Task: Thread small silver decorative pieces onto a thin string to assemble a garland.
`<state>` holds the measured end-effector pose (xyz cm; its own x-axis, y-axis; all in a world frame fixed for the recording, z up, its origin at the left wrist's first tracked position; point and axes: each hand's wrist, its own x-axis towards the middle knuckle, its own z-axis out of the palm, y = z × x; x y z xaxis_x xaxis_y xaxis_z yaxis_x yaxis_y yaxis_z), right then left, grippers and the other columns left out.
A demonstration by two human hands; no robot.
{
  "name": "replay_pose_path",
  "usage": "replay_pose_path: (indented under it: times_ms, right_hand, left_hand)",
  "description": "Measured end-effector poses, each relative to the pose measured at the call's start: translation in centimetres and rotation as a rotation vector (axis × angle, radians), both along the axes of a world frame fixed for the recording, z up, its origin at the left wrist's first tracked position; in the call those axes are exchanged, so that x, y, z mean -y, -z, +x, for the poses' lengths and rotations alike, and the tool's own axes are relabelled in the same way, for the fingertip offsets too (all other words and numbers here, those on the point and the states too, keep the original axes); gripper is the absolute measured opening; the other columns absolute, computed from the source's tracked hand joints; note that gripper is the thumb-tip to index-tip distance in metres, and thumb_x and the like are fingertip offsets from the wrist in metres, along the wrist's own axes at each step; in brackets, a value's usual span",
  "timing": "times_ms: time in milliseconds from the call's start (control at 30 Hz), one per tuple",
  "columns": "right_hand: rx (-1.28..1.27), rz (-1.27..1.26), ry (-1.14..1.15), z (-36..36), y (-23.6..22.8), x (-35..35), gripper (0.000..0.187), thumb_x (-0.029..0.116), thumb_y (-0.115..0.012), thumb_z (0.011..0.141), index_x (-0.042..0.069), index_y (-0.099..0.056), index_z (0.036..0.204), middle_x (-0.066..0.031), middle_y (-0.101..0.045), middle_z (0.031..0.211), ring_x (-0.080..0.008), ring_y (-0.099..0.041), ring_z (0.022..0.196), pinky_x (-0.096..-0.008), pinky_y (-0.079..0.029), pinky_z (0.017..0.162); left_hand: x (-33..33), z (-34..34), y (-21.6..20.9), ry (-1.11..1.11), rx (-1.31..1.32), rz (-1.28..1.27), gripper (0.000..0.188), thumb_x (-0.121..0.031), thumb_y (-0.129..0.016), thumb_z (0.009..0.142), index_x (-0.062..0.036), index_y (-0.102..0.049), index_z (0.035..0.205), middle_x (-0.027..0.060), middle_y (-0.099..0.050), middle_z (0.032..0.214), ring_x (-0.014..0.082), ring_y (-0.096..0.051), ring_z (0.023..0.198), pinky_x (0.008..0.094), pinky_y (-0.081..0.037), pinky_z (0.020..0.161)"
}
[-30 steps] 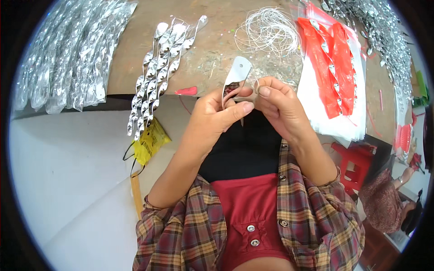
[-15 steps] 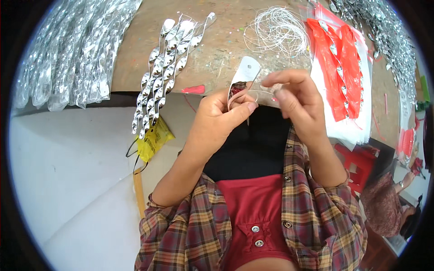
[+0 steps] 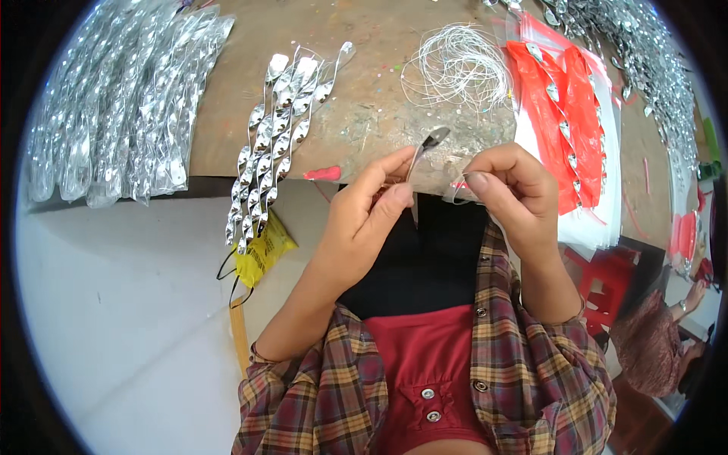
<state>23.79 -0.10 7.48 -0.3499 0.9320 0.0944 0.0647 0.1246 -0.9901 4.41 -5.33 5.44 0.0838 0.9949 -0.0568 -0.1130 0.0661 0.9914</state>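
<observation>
Near the table's front edge, my left hand (image 3: 360, 216) pinches a mirror-like silver strip (image 3: 434, 137) between thumb and fingers. Its rounded end sticks up past the fingertips, turned nearly edge-on; the lower part is hidden by the hand. To the right, my right hand (image 3: 522, 193) has thumb and forefinger pressed together on a thin white string (image 3: 456, 196), which hangs in a small loop below the fingertips. A gap separates the two hands. Whether the string is joined to the strip cannot be made out.
Twisted silver strips (image 3: 282, 114) overhang the edge at left, beside plastic-wrapped silver bundles (image 3: 121, 114). A white string coil (image 3: 459, 72) lies behind my hands. Red plastic (image 3: 542, 129) with silver twists covers white bags at right. A yellow bag (image 3: 262, 254) hangs below; another person (image 3: 648, 341) is at far right.
The silver strip has turned from showing its flat face to nearly edge-on. My right hand has moved slightly right and down, and its thumb and forefinger have closed on the string.
</observation>
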Motion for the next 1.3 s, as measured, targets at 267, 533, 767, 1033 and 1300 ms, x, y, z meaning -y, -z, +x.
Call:
replay_pose_path:
  times_ms: [267, 533, 767, 1033, 1300]
  right_hand:
    - [0.054, -0.076, -0.036, 0.1, 0.1, -0.7, 0.003, 0.003, -0.056, 0.085, 0.000, -0.056, 0.086, 0.0041, -0.052, 0.071, 0.0008, -0.040, 0.060, -0.0160, -0.029, 0.053]
    - [0.070, -0.085, -0.016, -0.1, 1.0, -1.0, 0.003, 0.004, -0.057, 0.085, 0.001, -0.057, 0.085, 0.0057, -0.049, 0.068, 0.0010, -0.039, 0.058, -0.0160, -0.028, 0.052]
    - [0.040, -0.081, 0.016, -0.1, 1.2, -1.0, 0.003, 0.004, -0.057, 0.085, 0.001, -0.056, 0.086, 0.0048, -0.051, 0.068, 0.0007, -0.041, 0.058, -0.0158, -0.029, 0.052]
    - [0.047, -0.048, 0.020, -0.1, 1.4, -1.0, 0.003, 0.003, -0.057, 0.085, 0.001, -0.056, 0.086, 0.0040, -0.052, 0.068, 0.0005, -0.043, 0.058, -0.0158, -0.030, 0.052]
    - [0.047, -0.050, 0.020, -0.2, 1.2, -0.9, 0.003, 0.004, -0.057, 0.085, 0.002, -0.055, 0.086, 0.0063, -0.048, 0.066, 0.0015, -0.038, 0.056, -0.0157, -0.027, 0.051]
  left_hand:
    - [0.6, 0.1, 0.4, 0.068, -0.098, -0.061, 0.036, -0.014, -0.050, 0.092, 0.0029, -0.047, 0.124, 0.0065, -0.058, 0.092, 0.0106, -0.054, 0.080, 0.0247, -0.045, 0.074]
    - [0.6, -0.1, 0.7, 0.080, -0.071, -0.068, 0.042, -0.023, -0.049, 0.095, 0.0038, -0.043, 0.127, 0.0035, -0.054, 0.086, 0.0085, -0.051, 0.080, 0.0216, -0.042, 0.071]
    - [0.7, -0.1, 1.0, 0.039, -0.065, -0.074, 0.041, -0.021, -0.049, 0.094, 0.0042, -0.043, 0.126, 0.0047, -0.055, 0.087, 0.0092, -0.053, 0.081, 0.0220, -0.043, 0.072]
    - [0.6, 0.0, 1.2, 0.022, -0.052, -0.097, 0.039, -0.019, -0.049, 0.094, 0.0037, -0.045, 0.125, 0.0044, -0.056, 0.088, 0.0087, -0.053, 0.081, 0.0217, -0.043, 0.071]
    - [0.6, 0.0, 1.0, 0.024, -0.066, -0.112, 0.037, -0.018, -0.049, 0.094, 0.0028, -0.045, 0.125, 0.0038, -0.055, 0.089, 0.0082, -0.052, 0.080, 0.0216, -0.043, 0.071]
